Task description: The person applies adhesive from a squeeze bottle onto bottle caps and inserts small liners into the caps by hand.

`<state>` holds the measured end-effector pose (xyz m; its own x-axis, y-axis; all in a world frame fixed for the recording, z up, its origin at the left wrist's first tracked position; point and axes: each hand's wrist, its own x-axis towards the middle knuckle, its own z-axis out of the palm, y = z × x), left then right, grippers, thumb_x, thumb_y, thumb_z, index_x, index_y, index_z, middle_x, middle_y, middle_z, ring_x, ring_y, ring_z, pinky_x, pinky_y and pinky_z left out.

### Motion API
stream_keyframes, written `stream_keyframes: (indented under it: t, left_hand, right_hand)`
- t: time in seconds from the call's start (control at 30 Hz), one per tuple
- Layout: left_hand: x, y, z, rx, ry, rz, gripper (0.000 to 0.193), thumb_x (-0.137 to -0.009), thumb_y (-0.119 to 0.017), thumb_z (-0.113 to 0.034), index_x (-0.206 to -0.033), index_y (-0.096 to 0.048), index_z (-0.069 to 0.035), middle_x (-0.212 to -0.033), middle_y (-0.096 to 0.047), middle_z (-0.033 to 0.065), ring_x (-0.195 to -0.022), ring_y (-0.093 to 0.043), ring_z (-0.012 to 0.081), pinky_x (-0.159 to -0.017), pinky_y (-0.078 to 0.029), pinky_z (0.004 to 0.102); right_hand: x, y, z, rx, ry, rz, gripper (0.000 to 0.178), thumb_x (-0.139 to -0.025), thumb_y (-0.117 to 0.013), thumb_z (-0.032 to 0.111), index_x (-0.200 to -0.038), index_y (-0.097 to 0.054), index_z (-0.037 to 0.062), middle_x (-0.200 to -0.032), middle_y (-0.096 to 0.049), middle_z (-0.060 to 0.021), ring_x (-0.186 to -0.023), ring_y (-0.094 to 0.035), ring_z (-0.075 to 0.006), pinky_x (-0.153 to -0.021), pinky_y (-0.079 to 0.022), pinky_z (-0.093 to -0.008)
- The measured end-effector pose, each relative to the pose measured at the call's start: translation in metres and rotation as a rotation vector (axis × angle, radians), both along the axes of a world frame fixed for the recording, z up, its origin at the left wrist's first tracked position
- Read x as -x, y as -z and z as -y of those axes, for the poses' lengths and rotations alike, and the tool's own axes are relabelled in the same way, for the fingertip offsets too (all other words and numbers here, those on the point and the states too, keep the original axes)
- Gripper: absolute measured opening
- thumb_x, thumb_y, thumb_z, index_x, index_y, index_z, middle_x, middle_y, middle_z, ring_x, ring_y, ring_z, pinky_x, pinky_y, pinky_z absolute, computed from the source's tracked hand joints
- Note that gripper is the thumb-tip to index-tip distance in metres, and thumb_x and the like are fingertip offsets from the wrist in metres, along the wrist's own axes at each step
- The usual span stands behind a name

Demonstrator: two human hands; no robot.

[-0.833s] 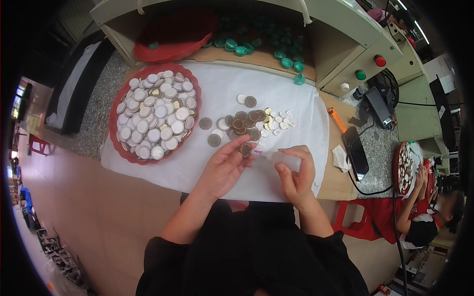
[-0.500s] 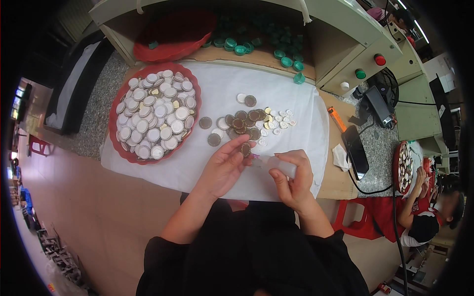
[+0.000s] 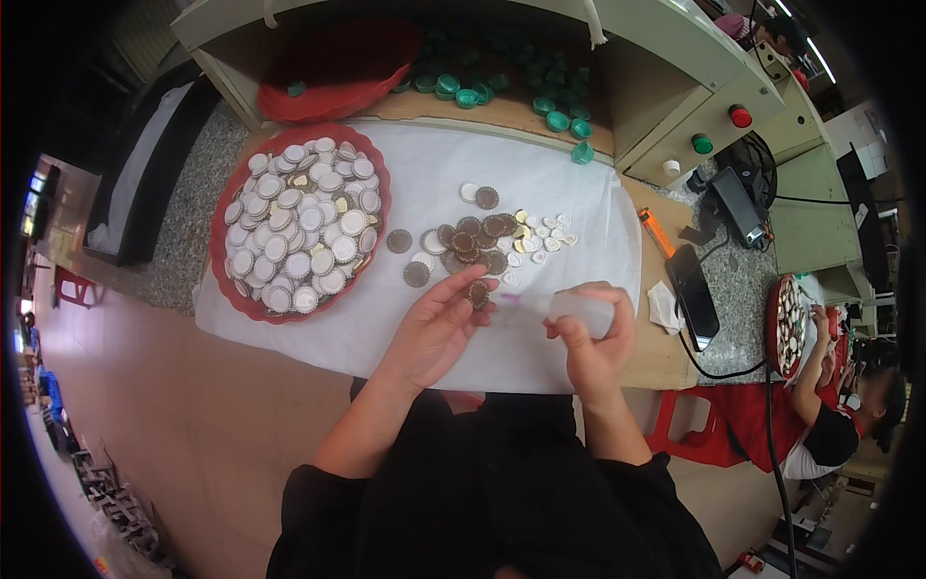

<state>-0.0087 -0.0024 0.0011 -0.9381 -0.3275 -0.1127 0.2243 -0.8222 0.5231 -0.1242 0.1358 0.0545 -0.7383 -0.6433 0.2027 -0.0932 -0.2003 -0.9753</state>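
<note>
Between the fingertips of my left hand (image 3: 436,328) is a brown disc with a scalloped edge (image 3: 477,293), its face turned up. My right hand (image 3: 600,352) is wrapped round a translucent white squeeze bottle (image 3: 582,315), whose pinkish nozzle (image 3: 511,299) points left at the disc, a short gap away. Bottle and fingers are slightly blurred. Just beyond my left fingertips lies a heap of similar brown discs (image 3: 466,234). Small white and gold pieces (image 3: 542,234) are scattered to the right of that heap.
A red scalloped tray (image 3: 220,253) piled with white-faced discs stands at left on white paper (image 3: 338,349). Green cups (image 3: 467,98) and another red tray (image 3: 333,101) sit in the recess behind. At right are a phone (image 3: 694,297), orange-wrapped item (image 3: 657,233) and cables; farther right, a person works.
My right hand has drawn the bottle to the right, away from the disc, and tilted it differently. My left hand keeps holding the disc in nearly the same place.
</note>
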Motion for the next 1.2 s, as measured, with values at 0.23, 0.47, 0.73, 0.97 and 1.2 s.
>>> stream_keyframes:
  t: [0.23, 0.47, 0.73, 0.97, 1.2]
  left_hand:
    - [0.0, 0.002, -0.001, -0.003, 0.027, 0.014, 0.039, -0.083, -0.049, -0.007, -0.12, -0.039, -0.004, -0.113, -0.047, 0.0085, -0.095, -0.047, 0.016, -0.084, -0.037, 0.0277]
    - [-0.002, 0.001, -0.001, 0.017, 0.03, 0.026, 0.037, -0.083, -0.048, -0.005, -0.119, -0.04, -0.003, -0.113, -0.047, 0.0094, -0.095, -0.048, 0.0162, -0.082, -0.038, 0.0276]
    - [-0.001, -0.002, -0.001, 0.004, 0.04, 0.037, 0.037, -0.082, -0.049, -0.005, -0.118, -0.04, -0.002, -0.113, -0.047, 0.0097, -0.095, -0.048, 0.0163, -0.083, -0.038, 0.0284]
    - [-0.002, -0.002, 0.0, 0.001, 0.056, 0.025, 0.038, -0.083, -0.049, -0.007, -0.119, -0.039, -0.002, -0.113, -0.046, 0.0102, -0.095, -0.048, 0.0169, -0.083, -0.038, 0.0287]
    - [-0.001, -0.008, -0.001, -0.004, 0.051, 0.035, 0.036, -0.083, -0.048, -0.007, -0.118, -0.04, -0.002, -0.114, -0.046, 0.0106, -0.095, -0.048, 0.0171, -0.082, -0.038, 0.0288]
  right_hand:
    - [0.037, 0.001, -0.014, 0.096, -0.066, 0.726, 0.046, -0.067, -0.064, 0.0, -0.109, -0.044, 0.0024, -0.091, -0.054, -0.0083, -0.082, -0.054, -0.0169, -0.072, -0.044, -0.0264]
    - [0.076, -0.006, -0.002, -0.26, -0.091, 0.262, 0.036, -0.063, -0.067, -0.005, -0.091, -0.047, 0.0052, -0.087, -0.057, -0.0083, -0.084, -0.053, -0.0115, -0.072, -0.044, -0.0245]
    - [0.098, 0.007, 0.026, -0.563, -0.182, -0.755, 0.017, -0.064, -0.06, 0.002, -0.081, -0.058, 0.0024, -0.075, -0.059, -0.0075, -0.069, -0.057, -0.0188, -0.062, -0.043, -0.0288]
    - [0.099, 0.003, 0.036, -0.698, -0.225, -0.922, 0.016, -0.061, -0.063, 0.003, -0.077, -0.063, 0.006, -0.075, -0.059, -0.0083, -0.07, -0.056, -0.0263, -0.062, -0.044, -0.0314]
    - [0.085, -0.003, 0.025, -0.489, -0.172, -0.396, 0.009, -0.071, -0.06, 0.005, -0.078, -0.06, 0.0002, -0.075, -0.061, -0.0089, -0.068, -0.057, -0.0161, -0.062, -0.043, -0.0243]
